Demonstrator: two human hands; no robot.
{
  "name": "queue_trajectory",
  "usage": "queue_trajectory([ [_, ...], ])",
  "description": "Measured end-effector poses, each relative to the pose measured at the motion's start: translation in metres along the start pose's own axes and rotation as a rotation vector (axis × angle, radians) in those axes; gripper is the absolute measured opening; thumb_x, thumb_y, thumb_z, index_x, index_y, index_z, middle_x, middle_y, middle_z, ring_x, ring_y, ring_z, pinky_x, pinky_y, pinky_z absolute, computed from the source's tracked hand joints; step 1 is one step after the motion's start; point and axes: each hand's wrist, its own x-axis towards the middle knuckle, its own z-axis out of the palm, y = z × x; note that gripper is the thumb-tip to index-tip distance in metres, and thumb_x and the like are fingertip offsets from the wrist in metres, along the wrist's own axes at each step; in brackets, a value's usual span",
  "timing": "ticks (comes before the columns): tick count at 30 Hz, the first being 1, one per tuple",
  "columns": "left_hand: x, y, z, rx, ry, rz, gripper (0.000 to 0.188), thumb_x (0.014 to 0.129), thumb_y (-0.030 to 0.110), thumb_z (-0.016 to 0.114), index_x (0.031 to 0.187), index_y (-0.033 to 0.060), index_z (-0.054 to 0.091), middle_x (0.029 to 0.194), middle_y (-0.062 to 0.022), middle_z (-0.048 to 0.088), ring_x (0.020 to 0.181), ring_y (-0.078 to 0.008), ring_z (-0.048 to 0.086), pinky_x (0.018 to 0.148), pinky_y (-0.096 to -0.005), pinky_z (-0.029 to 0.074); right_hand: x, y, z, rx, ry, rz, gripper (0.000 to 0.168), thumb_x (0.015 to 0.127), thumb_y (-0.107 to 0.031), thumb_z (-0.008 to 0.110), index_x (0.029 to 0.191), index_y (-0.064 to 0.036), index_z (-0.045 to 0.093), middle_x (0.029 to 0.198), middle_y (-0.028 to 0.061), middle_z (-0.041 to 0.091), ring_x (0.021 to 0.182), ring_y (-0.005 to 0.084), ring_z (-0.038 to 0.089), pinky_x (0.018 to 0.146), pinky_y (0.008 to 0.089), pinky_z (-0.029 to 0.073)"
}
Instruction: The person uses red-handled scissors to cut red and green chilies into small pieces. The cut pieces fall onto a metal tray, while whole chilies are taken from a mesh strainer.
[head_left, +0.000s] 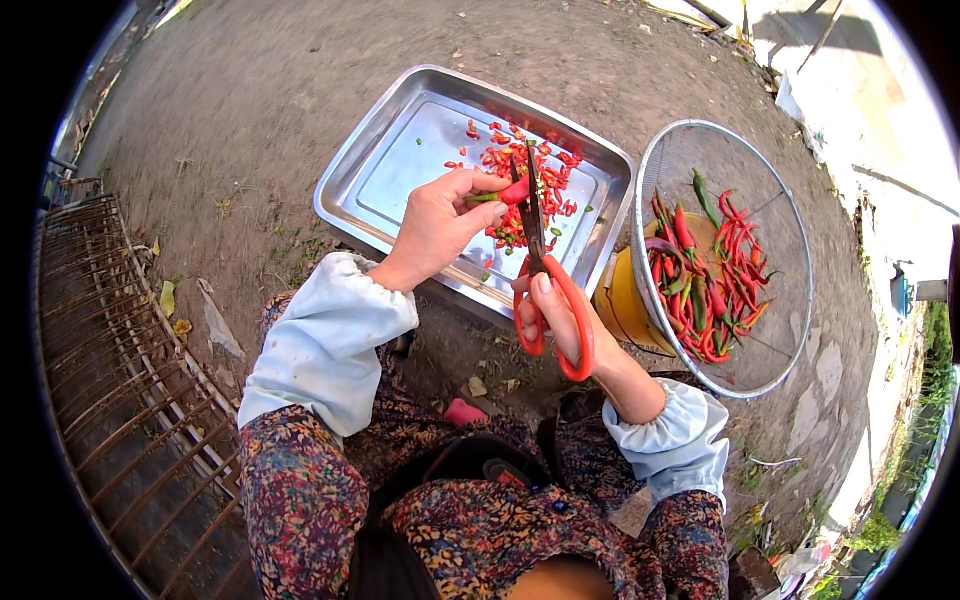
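My left hand (442, 217) pinches a red chili pepper (514, 193) by its green stem end, above a rectangular metal tray (390, 180). Through the red handles of a pair of scissors (535, 225) go the fingers of my right hand (559, 311). The dark blades stand a little apart around the pepper's tip end. Cut red chili pieces (555, 180), with a few green ones, lie in the tray below, partly hidden by my hands and the scissors. To the right, whole red and green chili peppers (739, 277) lie in a round wire-mesh strainer (780, 315).
The strainer rests on a yellow bucket (626, 300), close to the tray's right edge. A rusty metal grate (135, 390) lies at the left on the dirt ground (255, 97). Leaves and a scrap of plastic (220, 322) lie beside the grate.
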Motion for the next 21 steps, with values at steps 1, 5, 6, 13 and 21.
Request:
queue_trajectory([
  [1, 0.0, -0.003, 0.0, -0.038, 0.0, -0.021, 0.023, 0.078, 0.002, 0.062, 0.101, -0.0019, 0.058, 0.086, -0.0061, 0.063, 0.072, -0.0092, 0.06, 0.065, -0.0213, 0.049, 0.0, -0.001, 0.001, -0.048, 0.013, 0.012, 0.049, 0.092, -0.043, 0.035, 0.101, 0.004, 0.045, 0.062, 0.0029, 0.044, 0.055, 0.0113, 0.046, 0.047, 0.0244, 0.039],
  [5, -0.001, 0.005, -0.002, 0.006, -0.038, -0.089, 0.022, 0.079, 0.002, 0.06, 0.101, -0.0026, 0.057, 0.083, -0.0069, 0.063, 0.07, -0.0093, 0.059, 0.065, -0.0216, 0.049, 0.004, 0.003, -0.005, -0.137, 0.078, 0.052, 0.05, 0.089, -0.045, 0.038, 0.09, 0.004, 0.047, 0.054, -0.0004, 0.04, 0.044, 0.0088, 0.043, 0.041, 0.0223, 0.038],
  [6, -0.002, 0.007, -0.002, 0.01, -0.049, -0.116, 0.022, 0.08, 0.001, 0.058, 0.102, -0.0036, 0.056, 0.084, -0.0076, 0.063, 0.071, -0.0098, 0.059, 0.065, -0.022, 0.049, 0.003, 0.001, -0.003, -0.085, 0.07, 0.079, 0.052, 0.089, -0.046, 0.039, 0.09, 0.005, 0.047, 0.053, -0.001, 0.04, 0.042, 0.0078, 0.042, 0.039, 0.0221, 0.039],
  [13, 0.002, -0.006, -0.008, -0.211, -0.022, -0.13, 0.024, 0.084, 0.007, 0.054, 0.107, -0.002, 0.054, 0.095, -0.0081, 0.061, 0.079, -0.0122, 0.059, 0.07, -0.026, 0.049, 0.007, 0.007, -0.009, 0.202, 0.073, 0.077, 0.057, 0.087, -0.051, 0.041, 0.093, 0.005, 0.047, 0.055, 0.0003, 0.041, 0.044, 0.0104, 0.045, 0.045, 0.0253, 0.044],
  [21, 0.001, -0.005, -0.005, -0.188, 0.025, -0.068, 0.022, 0.082, 0.003, 0.057, 0.103, -0.0016, 0.058, 0.083, -0.0046, 0.06, 0.073, -0.0072, 0.055, 0.063, -0.02, 0.044, 0.002, 0.002, -0.012, 0.065, -0.056, -0.028, 0.057, 0.09, -0.048, 0.034, 0.104, 0.006, 0.045, 0.065, 0.0025, 0.045, 0.055, 0.0111, 0.046, 0.048, 0.0248, 0.041],
])
